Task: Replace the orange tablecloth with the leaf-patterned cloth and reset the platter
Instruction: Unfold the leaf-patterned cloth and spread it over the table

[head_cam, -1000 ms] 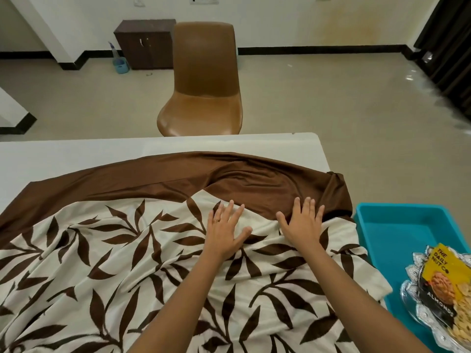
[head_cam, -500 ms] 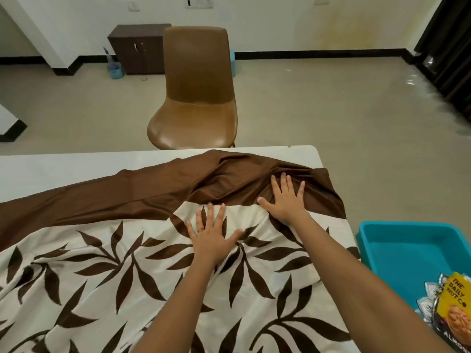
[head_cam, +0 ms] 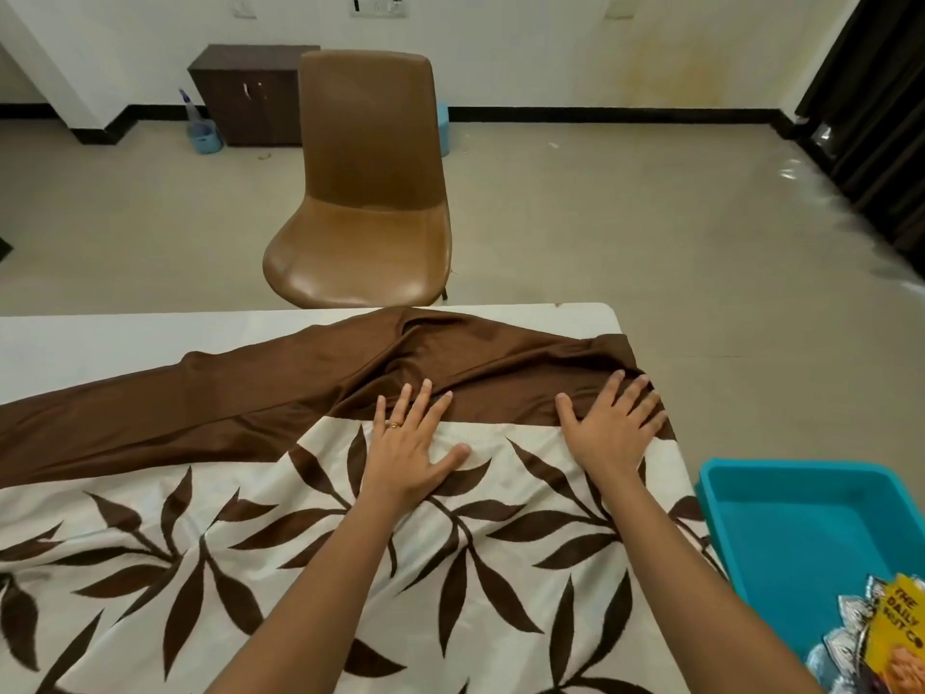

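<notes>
On the leaf-patterned cloth (head_cam: 250, 543), fingers (head_cam: 418, 400) of the left hand (head_cam: 408, 455) are spread flat, tips laid over the brown border (head_cam: 200, 408); the right hand (head_cam: 613, 430) is pressed flat on that border by the bench (head_cam: 100, 343) corner, fingers apart. Cloth is spread over the bench, border bunched. A blue tub (head_cam: 811, 523) is seen at right, platter (head_cam: 846, 616) with yellow packet (head_cam: 896, 628) at its near end.

I work in a sparsely furnished office-type room. Indicators: a white tabletop (head_cam: 150, 338), one brown moulded chair (head_cam: 370, 192) behind it, a small dark cabinet (head_cam: 250, 92) against the white wall, switch plates (head_cam: 379, 7), beige floor (head_cam: 600, 217) with black skirting (head_cam: 600, 114), dark curtain (head_cam: 871, 102) at right.
</notes>
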Demonstrator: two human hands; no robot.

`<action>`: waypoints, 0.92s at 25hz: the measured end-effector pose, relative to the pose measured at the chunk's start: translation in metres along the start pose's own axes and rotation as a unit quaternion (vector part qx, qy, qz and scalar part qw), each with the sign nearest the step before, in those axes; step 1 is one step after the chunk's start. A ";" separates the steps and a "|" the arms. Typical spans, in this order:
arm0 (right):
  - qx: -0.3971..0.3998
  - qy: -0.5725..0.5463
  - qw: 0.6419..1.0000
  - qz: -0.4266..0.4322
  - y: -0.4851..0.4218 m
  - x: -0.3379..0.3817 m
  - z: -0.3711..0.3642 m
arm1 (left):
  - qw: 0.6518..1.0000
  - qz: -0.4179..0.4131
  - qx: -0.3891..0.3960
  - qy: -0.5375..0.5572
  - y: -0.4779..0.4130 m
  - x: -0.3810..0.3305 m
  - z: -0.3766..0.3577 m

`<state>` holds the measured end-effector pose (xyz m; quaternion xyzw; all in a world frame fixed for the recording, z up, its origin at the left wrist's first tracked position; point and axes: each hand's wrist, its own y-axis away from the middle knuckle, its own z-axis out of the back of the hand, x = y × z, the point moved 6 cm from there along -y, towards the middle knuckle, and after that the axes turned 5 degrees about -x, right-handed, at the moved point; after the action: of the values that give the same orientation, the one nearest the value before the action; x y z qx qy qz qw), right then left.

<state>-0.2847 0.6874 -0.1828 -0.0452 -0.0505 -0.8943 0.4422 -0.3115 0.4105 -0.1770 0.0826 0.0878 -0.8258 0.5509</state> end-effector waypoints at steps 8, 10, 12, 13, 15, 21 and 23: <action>-0.039 -0.056 0.997 0.035 -0.071 0.017 -0.002 | 1.000 0.014 -0.014 0.005 -0.061 0.006 -0.009; -0.037 -0.050 0.997 0.046 -0.085 0.025 -0.003 | 1.000 0.021 -0.020 0.009 -0.071 0.010 -0.009; -0.031 -0.051 0.997 0.051 -0.099 0.034 -0.003 | 0.999 0.025 -0.030 0.011 -0.079 0.013 -0.008; -0.025 -0.051 0.997 0.052 -0.104 0.037 -0.004 | 0.999 0.025 -0.029 0.010 -0.081 0.014 -0.009; -0.023 -0.046 0.997 0.060 -0.112 0.042 -0.005 | 0.999 0.027 -0.025 0.005 -0.084 0.015 -0.011; -0.030 -0.049 0.995 0.082 -0.135 0.046 -0.004 | 0.990 0.022 -0.140 0.019 -0.094 0.014 0.007; -0.023 -0.049 0.995 0.080 -0.133 0.044 -0.004 | 0.980 0.037 -0.194 0.015 -0.084 0.013 0.012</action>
<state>-0.4176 0.7323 -0.1882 -0.1030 -0.0474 -0.8538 0.5081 -0.3940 0.4277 -0.1637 -0.0106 0.2513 -0.7706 0.5856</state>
